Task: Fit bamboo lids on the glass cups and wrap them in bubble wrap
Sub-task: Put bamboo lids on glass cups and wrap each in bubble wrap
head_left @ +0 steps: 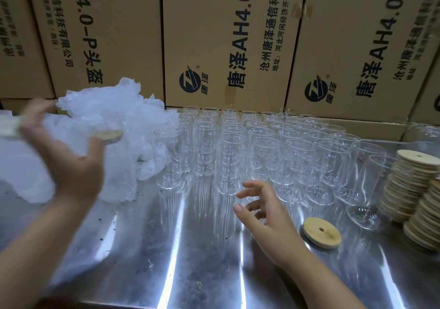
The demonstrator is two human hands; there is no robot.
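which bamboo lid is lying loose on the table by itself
The single lid just right of the right hand, lying flat alone; most others sit in stacks farther right.

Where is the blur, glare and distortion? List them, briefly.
Head view: left hand and the lid by it are motion-blurred; white glare streaks down the table; boxes bow from the wide lens; right hand and cups are sharp.

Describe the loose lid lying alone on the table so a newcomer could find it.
Start at the steel table and find the lid stacks at its right edge. Just left of them, in front of the cups, lies the lid. It alone lies single and flat on bare steel, small hole up.
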